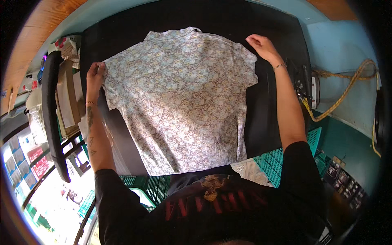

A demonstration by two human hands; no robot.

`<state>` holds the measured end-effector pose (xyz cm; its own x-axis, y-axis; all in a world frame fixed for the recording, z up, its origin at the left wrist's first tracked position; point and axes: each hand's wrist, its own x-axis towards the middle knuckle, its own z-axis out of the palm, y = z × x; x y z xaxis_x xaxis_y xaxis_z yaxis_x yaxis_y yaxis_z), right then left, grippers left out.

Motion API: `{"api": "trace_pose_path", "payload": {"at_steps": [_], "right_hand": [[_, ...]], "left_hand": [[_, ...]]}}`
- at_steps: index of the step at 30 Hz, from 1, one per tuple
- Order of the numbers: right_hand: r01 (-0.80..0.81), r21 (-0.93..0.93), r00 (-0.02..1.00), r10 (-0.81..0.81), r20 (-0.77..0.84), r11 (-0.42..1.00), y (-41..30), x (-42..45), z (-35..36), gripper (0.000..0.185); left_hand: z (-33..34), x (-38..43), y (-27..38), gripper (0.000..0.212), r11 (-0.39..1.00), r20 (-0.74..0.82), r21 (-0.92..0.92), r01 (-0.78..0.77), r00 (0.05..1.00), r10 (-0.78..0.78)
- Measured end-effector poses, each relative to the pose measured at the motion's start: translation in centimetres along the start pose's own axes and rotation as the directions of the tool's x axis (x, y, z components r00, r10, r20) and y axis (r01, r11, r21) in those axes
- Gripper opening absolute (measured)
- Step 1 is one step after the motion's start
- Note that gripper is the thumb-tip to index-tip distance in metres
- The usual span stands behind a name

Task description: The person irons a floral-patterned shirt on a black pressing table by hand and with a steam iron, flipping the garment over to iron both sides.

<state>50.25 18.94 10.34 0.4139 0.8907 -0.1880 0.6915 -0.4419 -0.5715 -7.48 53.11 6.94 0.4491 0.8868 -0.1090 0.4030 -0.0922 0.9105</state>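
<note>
A short-sleeved floral shirt (183,101) lies spread on a black table (263,128), its collar at the far side and its hem towards me. Light and shadow fall across the thin patterned cloth, with a few creases near the bottom. My left hand (95,73) pinches the edge of the left-hand sleeve between thumb and fingers. Beyond the opposite sleeve, my right hand (262,46) hovers over the tabletop, loosely bent, apart from the cloth and holding nothing that I can see.
A yellow rope (349,90) hangs along the blue wall at right. Green plastic crates (272,165) stand below the table's near edge. A long black padded bar (53,116) and cardboard (69,95) stand at left. Clear plastic (118,150) lies near my left forearm.
</note>
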Motion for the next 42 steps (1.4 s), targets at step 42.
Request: {"api": "trace_pose_path", "payload": {"at_steps": [42], "right_hand": [[-0.003,-0.516,0.914,-0.207,-0.349,0.857,-1.4,-1.6,11.1,0.064]], "left_hand": [[10.4,-3.4,-0.5,0.063,0.545,-0.032,0.821,-0.168,0.941,0.337]]}}
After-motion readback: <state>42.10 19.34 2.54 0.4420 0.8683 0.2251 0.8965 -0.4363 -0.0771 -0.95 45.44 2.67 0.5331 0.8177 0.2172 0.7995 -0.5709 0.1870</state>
